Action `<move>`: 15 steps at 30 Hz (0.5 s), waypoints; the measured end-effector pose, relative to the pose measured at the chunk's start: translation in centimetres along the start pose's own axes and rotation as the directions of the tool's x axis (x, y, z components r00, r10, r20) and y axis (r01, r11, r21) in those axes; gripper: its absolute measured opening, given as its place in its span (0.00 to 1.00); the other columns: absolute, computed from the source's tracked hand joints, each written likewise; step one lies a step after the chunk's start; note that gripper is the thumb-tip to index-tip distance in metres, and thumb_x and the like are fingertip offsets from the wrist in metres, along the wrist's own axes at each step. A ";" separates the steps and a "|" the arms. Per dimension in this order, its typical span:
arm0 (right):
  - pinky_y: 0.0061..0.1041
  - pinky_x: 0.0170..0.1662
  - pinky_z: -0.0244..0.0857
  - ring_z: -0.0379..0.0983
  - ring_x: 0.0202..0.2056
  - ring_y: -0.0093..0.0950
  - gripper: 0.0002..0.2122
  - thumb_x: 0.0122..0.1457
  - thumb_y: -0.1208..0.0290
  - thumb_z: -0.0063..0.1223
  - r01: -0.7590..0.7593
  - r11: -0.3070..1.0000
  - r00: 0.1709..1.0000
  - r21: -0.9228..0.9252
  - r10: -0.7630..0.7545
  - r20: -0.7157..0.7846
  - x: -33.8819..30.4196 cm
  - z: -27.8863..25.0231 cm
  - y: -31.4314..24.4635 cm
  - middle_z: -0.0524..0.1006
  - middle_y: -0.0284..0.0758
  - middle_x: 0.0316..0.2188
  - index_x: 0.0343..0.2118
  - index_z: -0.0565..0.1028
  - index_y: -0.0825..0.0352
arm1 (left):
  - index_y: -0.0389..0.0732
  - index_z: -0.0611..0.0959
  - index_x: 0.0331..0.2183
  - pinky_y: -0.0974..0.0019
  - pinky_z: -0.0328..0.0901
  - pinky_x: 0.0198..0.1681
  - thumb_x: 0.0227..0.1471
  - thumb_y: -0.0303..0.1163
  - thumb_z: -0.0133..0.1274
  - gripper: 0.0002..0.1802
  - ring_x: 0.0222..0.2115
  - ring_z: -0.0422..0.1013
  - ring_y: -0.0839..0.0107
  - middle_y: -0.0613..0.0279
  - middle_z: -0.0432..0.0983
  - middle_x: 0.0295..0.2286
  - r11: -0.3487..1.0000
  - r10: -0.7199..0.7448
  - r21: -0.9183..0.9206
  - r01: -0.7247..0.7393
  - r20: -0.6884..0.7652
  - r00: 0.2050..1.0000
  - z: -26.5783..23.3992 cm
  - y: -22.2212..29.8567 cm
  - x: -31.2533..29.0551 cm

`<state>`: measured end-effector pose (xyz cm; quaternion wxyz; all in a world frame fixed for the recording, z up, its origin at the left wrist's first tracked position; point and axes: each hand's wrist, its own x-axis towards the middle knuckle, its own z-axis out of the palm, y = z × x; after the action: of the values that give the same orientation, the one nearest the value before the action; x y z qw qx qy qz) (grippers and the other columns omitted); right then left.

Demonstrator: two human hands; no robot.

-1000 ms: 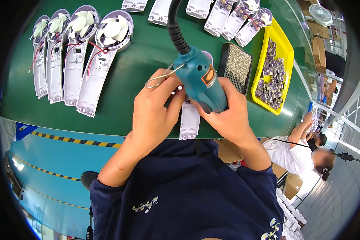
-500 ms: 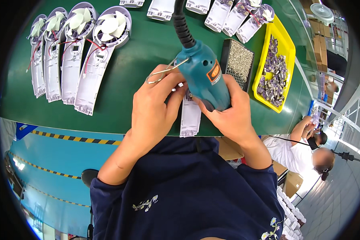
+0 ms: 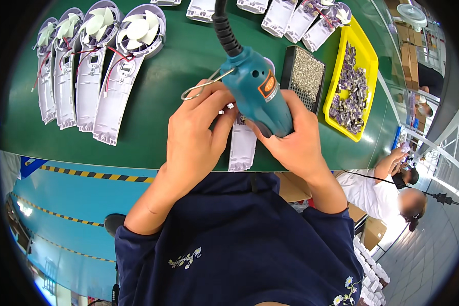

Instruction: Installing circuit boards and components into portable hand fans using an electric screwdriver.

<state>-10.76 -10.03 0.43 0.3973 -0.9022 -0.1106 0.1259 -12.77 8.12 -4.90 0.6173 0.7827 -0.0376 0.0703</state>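
Note:
My right hand (image 3: 297, 133) is wrapped around a teal electric screwdriver (image 3: 262, 97) with a black cable and a wire hanging loop. The screwdriver's tip is hidden below its body. Beneath it lies a pale lilac plastic housing (image 3: 242, 151), its upper part covered by the tool and my hands. My left hand (image 3: 194, 130) is closed at the housing's left side, fingers bent inward. Two small white connectors (image 3: 230, 106) show between its thumb and fingers; their wires are out of sight.
Several fan housings (image 3: 118, 94) with white blades and red and black wires lie at left. A black tray of small screws (image 3: 306, 74) and a yellow bin (image 3: 373, 66) of small circuit boards stand at right. More housings (image 3: 275, 19) line the far side. Another person (image 3: 372, 191) sits at right.
The screwdriver has shifted slightly left and tilted a little, staying over the housing. Both hands keep their grip, with only slight movement.

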 end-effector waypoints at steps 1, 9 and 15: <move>0.24 0.40 0.70 0.77 0.34 0.22 0.19 0.50 0.73 0.71 -0.005 1.000 1.000 0.006 0.005 0.003 0.0 0.0 0.0 0.80 0.36 0.33 0.43 0.74 0.68 | 0.35 0.81 0.35 0.60 0.70 0.36 0.48 0.17 0.58 0.09 0.33 0.75 0.55 0.55 0.77 0.36 1.000 0.005 0.005 -0.005 0.004 1.000 0.0 0.0 0.0; 0.25 0.38 0.72 0.80 0.33 0.26 0.18 0.52 0.71 0.69 -0.022 0.997 0.999 -0.072 0.024 0.025 -0.1 0.0 -0.3 0.82 0.38 0.33 0.43 0.73 0.67 | 0.34 0.81 0.37 0.60 0.71 0.34 0.47 0.16 0.57 0.12 0.31 0.76 0.56 0.54 0.77 0.38 1.000 -0.003 -0.029 0.003 0.013 1.000 -0.2 0.0 -0.3; 0.28 0.37 0.73 0.82 0.34 0.35 0.19 0.49 0.73 0.68 0.017 0.993 0.999 -0.113 -0.013 0.039 -0.2 -0.5 -0.1 0.82 0.41 0.33 0.44 0.73 0.67 | 0.34 0.81 0.37 0.60 0.72 0.35 0.46 0.18 0.60 0.12 0.31 0.76 0.55 0.51 0.74 0.39 0.992 0.076 0.097 -0.086 0.099 0.992 -0.7 0.5 -0.4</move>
<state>-10.77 -10.32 0.81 0.3442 -0.9200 -0.1319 0.1334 -13.31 8.68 -4.38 0.5710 0.8133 -0.0951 0.0596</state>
